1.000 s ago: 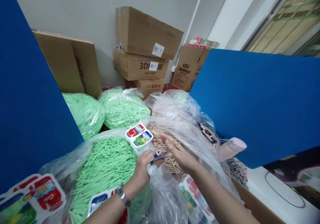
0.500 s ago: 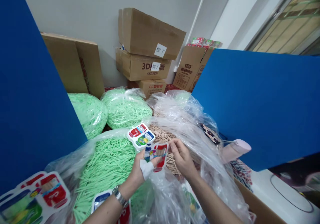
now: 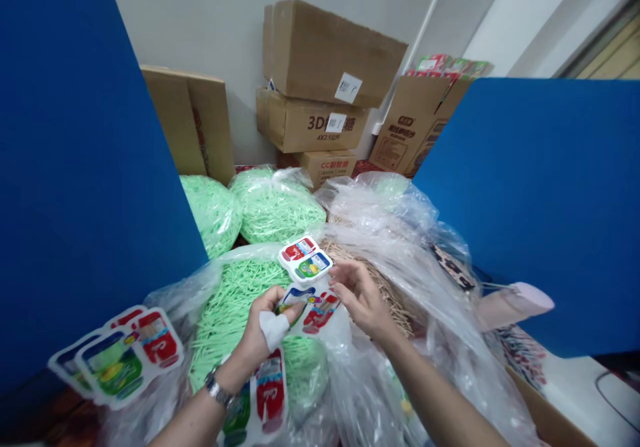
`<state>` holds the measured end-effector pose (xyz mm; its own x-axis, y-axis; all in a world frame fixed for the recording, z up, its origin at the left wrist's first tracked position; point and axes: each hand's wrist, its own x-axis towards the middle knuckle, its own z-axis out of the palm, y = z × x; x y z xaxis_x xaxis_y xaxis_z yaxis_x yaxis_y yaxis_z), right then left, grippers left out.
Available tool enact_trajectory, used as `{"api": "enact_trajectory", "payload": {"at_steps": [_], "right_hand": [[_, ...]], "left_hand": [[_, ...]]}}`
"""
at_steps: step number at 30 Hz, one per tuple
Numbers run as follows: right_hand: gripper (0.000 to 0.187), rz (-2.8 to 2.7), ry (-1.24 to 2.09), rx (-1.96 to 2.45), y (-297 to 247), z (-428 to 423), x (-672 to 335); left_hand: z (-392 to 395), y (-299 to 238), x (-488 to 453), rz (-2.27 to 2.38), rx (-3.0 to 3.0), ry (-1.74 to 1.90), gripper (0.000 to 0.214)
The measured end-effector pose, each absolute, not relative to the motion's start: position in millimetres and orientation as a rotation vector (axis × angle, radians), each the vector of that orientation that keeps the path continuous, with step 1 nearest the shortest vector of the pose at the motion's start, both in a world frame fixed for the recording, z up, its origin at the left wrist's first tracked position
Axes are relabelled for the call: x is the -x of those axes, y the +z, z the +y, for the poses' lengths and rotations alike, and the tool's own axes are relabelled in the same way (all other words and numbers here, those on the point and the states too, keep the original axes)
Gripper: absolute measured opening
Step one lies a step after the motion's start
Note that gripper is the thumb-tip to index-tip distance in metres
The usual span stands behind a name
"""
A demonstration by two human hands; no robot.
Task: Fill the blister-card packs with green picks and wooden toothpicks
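Your left hand had its fingers clamped on the held packet, over the right edge of the green-stick bag; a slack grip could have dropped it. Your right hand, fingers apart beside it, could have knocked the farther packet.

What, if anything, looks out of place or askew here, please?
The large, topmost brown cardboard box by the grey wall looks askew: its right end juts past the brown cardboard box printed "3D" beneath it.
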<state>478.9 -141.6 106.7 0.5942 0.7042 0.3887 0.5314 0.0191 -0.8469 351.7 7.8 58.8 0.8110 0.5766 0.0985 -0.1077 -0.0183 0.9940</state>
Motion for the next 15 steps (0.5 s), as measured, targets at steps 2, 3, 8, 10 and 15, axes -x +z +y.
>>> {"api": "enact_trajectory", "payload": {"at_steps": [2,3,8,10,15], "right_hand": [[0.029,-1.349,0.06,1.745,120,-125,-477],[0.023,-1.48,-0.037,1.776,126,-116,-476],[0.037,-1.776,-0.422,1.828,136,-75,-460],[0.033,-1.847,-0.477,1.81,138,-65,-452],[0.02,-1.724,-0.275,1.607,140,-60,-442]], "left_hand": [[12,64,-343,0.368,-1.622,0.594,0.019],[14,68,-340,0.355,-1.674,0.606,0.017],[33,86,-324,0.362,-1.818,0.619,0.014],[44,90,-317,0.364,-1.922,0.589,0.014],[67,92,-300,0.534,-1.924,0.729,0.02]]}}
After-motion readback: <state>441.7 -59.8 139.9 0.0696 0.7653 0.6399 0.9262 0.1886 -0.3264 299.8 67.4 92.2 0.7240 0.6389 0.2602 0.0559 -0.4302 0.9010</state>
